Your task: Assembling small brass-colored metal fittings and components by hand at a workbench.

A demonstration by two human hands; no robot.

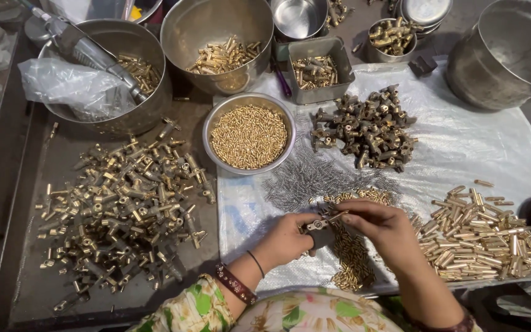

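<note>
My left hand [287, 240] grips a small dark metal valve body [318, 229] low in the middle of the view. My right hand [381, 226] pinches a thin brass pin [337, 216] whose tip touches the top of that valve body. Both hands hover over a pile of small brass pins [350, 252] lying on a white plastic sheet [462, 144]. A heap of thin wire springs [305, 175] lies just beyond my hands.
A steel bowl [213, 120] of tiny brass pins stands in the middle. A heap of dark valve bodies [367, 129] lies beyond, brass rods [480, 230] at right, brass fittings [124, 203] at left. Large steel bowls [216, 37] and a big pot [508, 52] line the back.
</note>
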